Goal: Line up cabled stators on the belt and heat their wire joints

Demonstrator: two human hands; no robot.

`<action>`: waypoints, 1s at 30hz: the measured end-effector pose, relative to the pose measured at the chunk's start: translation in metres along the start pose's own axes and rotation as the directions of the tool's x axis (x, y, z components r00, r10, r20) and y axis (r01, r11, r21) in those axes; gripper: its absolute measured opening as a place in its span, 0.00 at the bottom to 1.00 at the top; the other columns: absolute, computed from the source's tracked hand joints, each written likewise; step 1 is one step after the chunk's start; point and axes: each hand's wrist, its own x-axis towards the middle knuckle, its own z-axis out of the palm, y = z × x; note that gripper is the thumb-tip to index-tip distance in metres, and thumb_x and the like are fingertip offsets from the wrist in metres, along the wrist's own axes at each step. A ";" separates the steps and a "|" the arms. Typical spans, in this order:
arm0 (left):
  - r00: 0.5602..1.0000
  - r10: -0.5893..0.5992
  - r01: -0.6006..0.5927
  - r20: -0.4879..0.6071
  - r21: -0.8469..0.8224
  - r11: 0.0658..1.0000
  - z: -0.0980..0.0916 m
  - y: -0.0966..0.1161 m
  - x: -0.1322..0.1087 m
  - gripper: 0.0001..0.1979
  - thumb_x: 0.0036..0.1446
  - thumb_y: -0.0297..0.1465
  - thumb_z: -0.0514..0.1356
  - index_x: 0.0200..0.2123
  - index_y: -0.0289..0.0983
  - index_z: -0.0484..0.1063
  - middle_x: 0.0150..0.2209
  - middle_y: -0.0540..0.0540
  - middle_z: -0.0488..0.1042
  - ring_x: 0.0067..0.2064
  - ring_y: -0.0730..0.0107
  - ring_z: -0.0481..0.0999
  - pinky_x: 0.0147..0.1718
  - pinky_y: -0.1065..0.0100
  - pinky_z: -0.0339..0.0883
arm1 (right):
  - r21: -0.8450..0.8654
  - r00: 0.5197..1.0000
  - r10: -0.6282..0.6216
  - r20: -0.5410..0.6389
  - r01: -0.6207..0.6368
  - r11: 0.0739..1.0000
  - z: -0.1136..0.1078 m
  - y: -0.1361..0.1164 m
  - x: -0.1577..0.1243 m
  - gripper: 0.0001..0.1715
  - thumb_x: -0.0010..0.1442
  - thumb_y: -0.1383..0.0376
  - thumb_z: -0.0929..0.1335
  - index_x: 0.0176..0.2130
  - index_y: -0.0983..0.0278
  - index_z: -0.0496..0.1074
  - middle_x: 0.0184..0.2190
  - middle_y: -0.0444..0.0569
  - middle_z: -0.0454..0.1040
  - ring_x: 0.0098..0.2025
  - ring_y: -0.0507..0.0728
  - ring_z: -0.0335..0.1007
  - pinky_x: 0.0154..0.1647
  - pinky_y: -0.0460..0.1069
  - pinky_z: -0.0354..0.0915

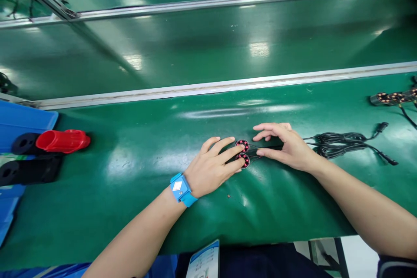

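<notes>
Two small round black parts with red dots (pixel 243 152) lie side by side on the green mat (pixel 137 169). My left hand (pixel 213 166), with a blue wrist strap (pixel 181 189), rests flat with its fingers stretched out onto them. My right hand (pixel 286 145) arches over the black piece just right of the discs, its fingers curved and its thumb touching that piece. A coiled black cable (pixel 342 144) runs from under my right hand to the right.
A red plastic cylinder (pixel 61 140) and black holders (pixel 28 169) lie at the left by a blue tray (pixel 19 121). More round dotted parts (pixel 392 97) sit at the far right. Metal rails (pixel 208 89) border a green conveyor belt beyond.
</notes>
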 end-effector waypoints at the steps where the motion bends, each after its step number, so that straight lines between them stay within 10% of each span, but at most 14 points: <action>1: 1.000 -0.001 0.001 0.001 0.003 1.000 0.000 0.000 0.000 0.07 0.67 0.35 0.59 0.45 0.47 0.76 0.57 0.54 0.73 0.61 0.57 0.66 0.59 0.54 0.54 | -0.012 1.000 -0.016 -0.013 0.016 1.000 -0.003 0.001 0.000 0.25 0.64 0.56 0.71 0.57 0.56 0.65 0.46 0.45 0.77 0.43 0.57 0.70 0.55 0.56 0.53; 5: 1.000 -0.002 0.002 0.001 0.003 1.000 0.000 -0.001 -0.001 0.07 0.67 0.35 0.59 0.45 0.47 0.76 0.57 0.53 0.73 0.62 0.58 0.65 0.60 0.54 0.53 | -0.118 0.997 -0.068 -0.035 0.063 0.991 -0.020 0.002 -0.003 0.10 0.67 0.58 0.68 0.47 0.57 0.73 0.42 0.45 0.77 0.44 0.58 0.69 0.52 0.56 0.54; 20: 0.993 0.004 -0.007 -0.118 -0.032 0.999 0.003 0.002 -0.002 0.09 0.65 0.41 0.60 0.39 0.45 0.77 0.50 0.45 0.75 0.57 0.56 0.69 0.51 0.56 0.58 | -0.328 0.970 -0.146 0.196 0.206 0.922 -0.028 -0.006 -0.012 0.02 0.61 0.66 0.73 0.34 0.60 0.77 0.30 0.45 0.73 0.36 0.57 0.63 0.40 0.52 0.50; 30: 0.976 0.068 -0.090 -0.206 -0.099 0.991 -0.001 0.009 -0.001 0.05 0.64 0.33 0.62 0.41 0.39 0.70 0.47 0.45 0.77 0.51 0.62 0.75 0.43 0.62 0.61 | 0.099 0.963 -0.077 0.258 0.053 0.994 -0.019 -0.028 -0.016 0.17 0.67 0.58 0.69 0.53 0.59 0.70 0.49 0.48 0.73 0.49 0.56 0.69 0.50 0.49 0.63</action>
